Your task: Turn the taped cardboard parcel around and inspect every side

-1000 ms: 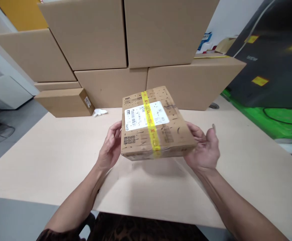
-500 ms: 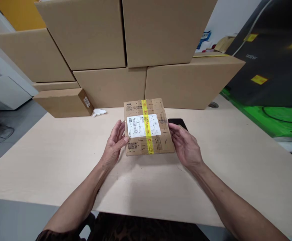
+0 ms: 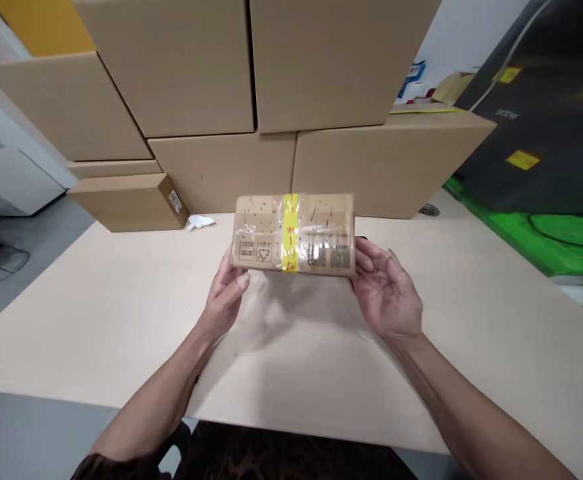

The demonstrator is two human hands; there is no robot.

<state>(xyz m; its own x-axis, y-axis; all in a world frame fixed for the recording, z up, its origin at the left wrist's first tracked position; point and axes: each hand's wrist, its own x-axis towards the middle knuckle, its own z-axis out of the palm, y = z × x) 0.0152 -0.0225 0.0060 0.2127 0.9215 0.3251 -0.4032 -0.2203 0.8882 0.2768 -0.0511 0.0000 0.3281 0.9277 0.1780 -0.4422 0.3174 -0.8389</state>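
I have the left hand [image 3: 225,300] half curled around the left end of the parcel [image 3: 266,227] and the right hand [image 3: 389,303] more loosely curled at its right end, both holding it above the table [image 3: 121,333]. Boxes [image 3: 201,67] stand stacked behind the parcel; a tissue [image 3: 200,222] lies to its left.

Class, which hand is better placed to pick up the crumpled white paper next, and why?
Probably the left hand: the white paper lies nearer to it. The right hand is farther away, at the other end of the box. Both seem occupied with it, though.
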